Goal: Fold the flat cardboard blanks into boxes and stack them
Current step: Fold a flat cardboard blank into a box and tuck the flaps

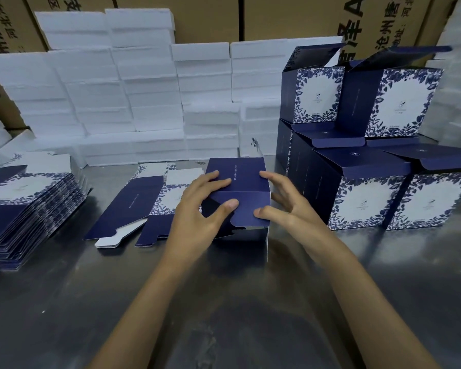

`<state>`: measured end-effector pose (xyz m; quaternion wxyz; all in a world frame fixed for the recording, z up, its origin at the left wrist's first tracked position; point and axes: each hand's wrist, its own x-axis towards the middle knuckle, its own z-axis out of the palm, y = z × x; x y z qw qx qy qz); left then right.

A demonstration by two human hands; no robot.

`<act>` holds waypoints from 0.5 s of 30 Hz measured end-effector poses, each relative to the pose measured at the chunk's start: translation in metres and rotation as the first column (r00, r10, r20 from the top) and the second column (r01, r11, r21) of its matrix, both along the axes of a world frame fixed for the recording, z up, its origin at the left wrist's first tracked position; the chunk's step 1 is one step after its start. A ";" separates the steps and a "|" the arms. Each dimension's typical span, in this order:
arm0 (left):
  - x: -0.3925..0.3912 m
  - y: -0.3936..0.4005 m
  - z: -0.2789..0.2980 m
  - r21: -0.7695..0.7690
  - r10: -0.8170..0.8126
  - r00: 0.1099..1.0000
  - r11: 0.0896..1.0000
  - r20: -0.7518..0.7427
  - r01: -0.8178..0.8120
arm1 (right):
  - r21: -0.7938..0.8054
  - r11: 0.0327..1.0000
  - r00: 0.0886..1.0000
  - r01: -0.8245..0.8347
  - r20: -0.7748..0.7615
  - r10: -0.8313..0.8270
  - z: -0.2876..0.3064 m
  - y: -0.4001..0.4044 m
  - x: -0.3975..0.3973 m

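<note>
We see a tabletop [250, 302] of brushed grey metal with a dull sheen and blurred reflections. The half-folded box [240, 182] is smooth matt navy card with a white inner face. Along the tabletop's far edge the white blocks [144, 89] look like rough, grainy foam. Behind them the brown cartons [210, 20] are matt corrugated cardboard.

Half-folded navy box [237, 193] beside flat blanks [24, 198]
</note>
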<state>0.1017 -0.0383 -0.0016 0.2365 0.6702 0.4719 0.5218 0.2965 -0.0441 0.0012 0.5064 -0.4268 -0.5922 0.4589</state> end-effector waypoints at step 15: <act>0.013 -0.007 0.007 0.016 0.002 0.999 1.000 0.038 -0.003 | 0.172 0.982 0.995 0.082 0.047 -0.092 0.003 -0.002 -0.009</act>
